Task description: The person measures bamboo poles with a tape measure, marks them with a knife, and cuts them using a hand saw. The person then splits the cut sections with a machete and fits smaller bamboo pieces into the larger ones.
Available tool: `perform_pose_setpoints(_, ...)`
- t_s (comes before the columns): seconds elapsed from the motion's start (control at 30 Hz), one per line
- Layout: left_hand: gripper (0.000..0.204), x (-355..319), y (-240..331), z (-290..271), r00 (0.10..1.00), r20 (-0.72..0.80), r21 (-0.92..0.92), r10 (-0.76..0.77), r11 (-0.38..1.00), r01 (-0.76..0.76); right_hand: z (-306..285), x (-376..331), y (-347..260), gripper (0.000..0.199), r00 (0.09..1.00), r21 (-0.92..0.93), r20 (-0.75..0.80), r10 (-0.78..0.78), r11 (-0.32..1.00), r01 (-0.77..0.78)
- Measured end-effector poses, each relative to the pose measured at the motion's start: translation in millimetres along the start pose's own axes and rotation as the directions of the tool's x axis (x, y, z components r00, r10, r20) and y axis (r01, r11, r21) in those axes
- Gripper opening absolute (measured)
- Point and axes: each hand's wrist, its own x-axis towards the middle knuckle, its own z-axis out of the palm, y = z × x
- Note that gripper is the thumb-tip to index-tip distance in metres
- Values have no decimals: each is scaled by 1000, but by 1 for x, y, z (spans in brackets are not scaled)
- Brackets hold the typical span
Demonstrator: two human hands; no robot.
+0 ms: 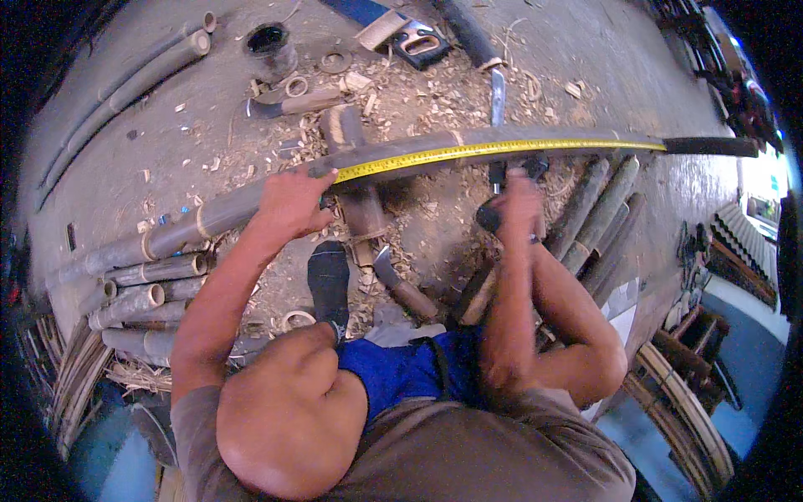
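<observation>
A long grey-brown bamboo pole (251, 205) runs left to right above the shaving-strewn floor (150, 134), right end slightly higher. A yellow tape measure (468, 152) lies along its top. The left hand (288, 201) pinches the tape's end onto the pole; the right hand (519, 205) is closed just beneath it, contents unclear.

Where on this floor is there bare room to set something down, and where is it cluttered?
Bare concrete lies between the two bamboo poles at upper left and the long bamboo's left end. Crowded: shavings around the saw, and the bamboo stack.
</observation>
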Motion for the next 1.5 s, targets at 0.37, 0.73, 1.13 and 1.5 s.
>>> perform_pose_setpoints(0.37,71,-1,6,-8,999,23,17,-47,999,47,106,-225,-63,64,794,-221,581,-180,904,367)
perform_pose_setpoints(0.73,69,-3,-1,-1,1000,2,-27,-31,999,31,25,-155,-128,43,920,352,392,10,922,-160)
perform_pose_setpoints(1.13,70,-1,2,-5,998,28,-30,-47,998,48,37,-59,-136,34,977,111,139,-161,983,146)
perform_pose_setpoints(1.5,69,-1,5,-12,997,63,-17,-47,999,48,36,-57,-142,30,975,139,63,-215,969,205)
